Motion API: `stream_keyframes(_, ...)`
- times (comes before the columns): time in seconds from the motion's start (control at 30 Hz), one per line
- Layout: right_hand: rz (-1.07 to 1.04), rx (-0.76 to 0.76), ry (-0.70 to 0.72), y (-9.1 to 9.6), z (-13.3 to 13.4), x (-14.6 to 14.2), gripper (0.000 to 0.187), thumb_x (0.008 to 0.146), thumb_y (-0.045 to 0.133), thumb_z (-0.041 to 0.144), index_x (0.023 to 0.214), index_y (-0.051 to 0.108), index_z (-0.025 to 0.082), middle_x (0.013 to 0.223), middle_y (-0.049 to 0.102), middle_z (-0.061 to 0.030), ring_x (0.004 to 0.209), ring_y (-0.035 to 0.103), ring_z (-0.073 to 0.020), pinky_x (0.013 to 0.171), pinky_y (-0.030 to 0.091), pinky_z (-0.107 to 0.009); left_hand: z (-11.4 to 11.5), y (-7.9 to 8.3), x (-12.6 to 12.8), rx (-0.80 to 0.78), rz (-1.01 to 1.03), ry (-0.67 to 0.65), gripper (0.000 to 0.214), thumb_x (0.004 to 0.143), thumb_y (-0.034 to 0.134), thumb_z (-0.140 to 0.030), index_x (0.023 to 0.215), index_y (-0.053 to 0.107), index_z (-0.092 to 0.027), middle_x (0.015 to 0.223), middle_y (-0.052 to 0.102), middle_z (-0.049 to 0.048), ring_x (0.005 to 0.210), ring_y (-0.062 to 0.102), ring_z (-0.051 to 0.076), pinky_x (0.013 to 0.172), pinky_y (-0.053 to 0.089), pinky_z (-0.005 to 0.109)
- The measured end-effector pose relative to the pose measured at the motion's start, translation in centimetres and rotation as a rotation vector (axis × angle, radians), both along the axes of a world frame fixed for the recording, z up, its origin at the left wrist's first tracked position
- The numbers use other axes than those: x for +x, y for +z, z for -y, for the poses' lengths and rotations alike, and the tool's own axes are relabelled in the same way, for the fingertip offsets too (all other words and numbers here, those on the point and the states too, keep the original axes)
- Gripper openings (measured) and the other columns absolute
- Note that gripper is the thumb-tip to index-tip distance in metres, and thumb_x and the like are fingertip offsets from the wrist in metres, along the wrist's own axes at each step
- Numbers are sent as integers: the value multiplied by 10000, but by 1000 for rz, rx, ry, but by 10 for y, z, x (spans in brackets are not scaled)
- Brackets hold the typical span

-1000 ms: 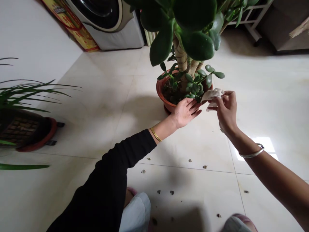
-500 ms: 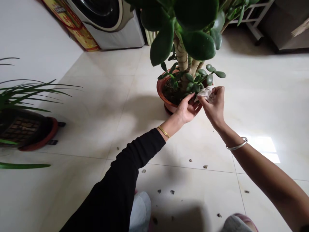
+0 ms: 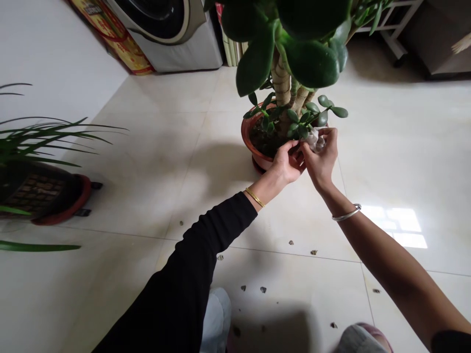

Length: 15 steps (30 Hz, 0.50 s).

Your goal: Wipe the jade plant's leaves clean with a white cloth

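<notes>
On the pale tile floor (image 3: pixel 140 166), a jade plant (image 3: pixel 281 83) stands in a terracotta pot (image 3: pixel 248 139). Fingers (image 3: pixel 329 139) of the right hand (image 3: pixel 320 159) pinch a crumpled white cloth (image 3: pixel 314 139) tight against its low leaves; the left hand (image 3: pixel 287 164), half-curled, empty, sits just beside, by the pot's rim.

Crumpled white tissue (image 3: pixel 314 139): bunched and pinched in the right grip (image 3: pixel 321 153), upper folds exposed above the fingers. Jade plant sprig (image 3: pixel 300 121): thick, glossy green leaves, upright, no visible damage, directly above the left grip (image 3: pixel 287 164) and touching the tissue's upper edge. Terracotta pot (image 3: pixel 247 133): holds dark soil, stands upright on the tile floor just beyond the left grip. Whether the left grip holds anything cannot be determined.
</notes>
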State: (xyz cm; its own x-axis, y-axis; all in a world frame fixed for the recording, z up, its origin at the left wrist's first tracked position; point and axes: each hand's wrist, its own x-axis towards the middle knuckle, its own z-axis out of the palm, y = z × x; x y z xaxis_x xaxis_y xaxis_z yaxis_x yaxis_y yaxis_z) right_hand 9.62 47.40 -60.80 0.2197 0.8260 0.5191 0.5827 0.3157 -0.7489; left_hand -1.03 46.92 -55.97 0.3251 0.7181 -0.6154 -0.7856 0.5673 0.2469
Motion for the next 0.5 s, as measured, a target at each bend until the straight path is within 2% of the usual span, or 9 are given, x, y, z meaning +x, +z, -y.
stream_keyframes(0.13,10,42,-43,-4,-1,-2,374,899,578,288,1269,572,235,1285,626,-144,1238,628,-314,976,574,-528,-2,-4,1,19,-5,4,213,933,655,-159,727,608,-187,705,619,-25,723,584,114,798,451,257)
stream_keyframes(0.27,13,103,-67,-3,-1,-4,253,885,588,271,1136,603,240,1143,636,-97,1101,653,-275,947,588,-501,-3,-7,1,37,-22,-10,164,902,683,-162,753,620,-191,716,625,-26,729,587,120,799,450,272)
stream_keyframes(0.5,-7,116,-51,2,4,-6,319,844,612,256,1160,577,239,1115,651,-74,982,652,-238,879,584,-456,-2,-5,0,30,-20,-1,155,923,679,-185,779,624,-192,768,646,-10,787,606,132,846,474,284)
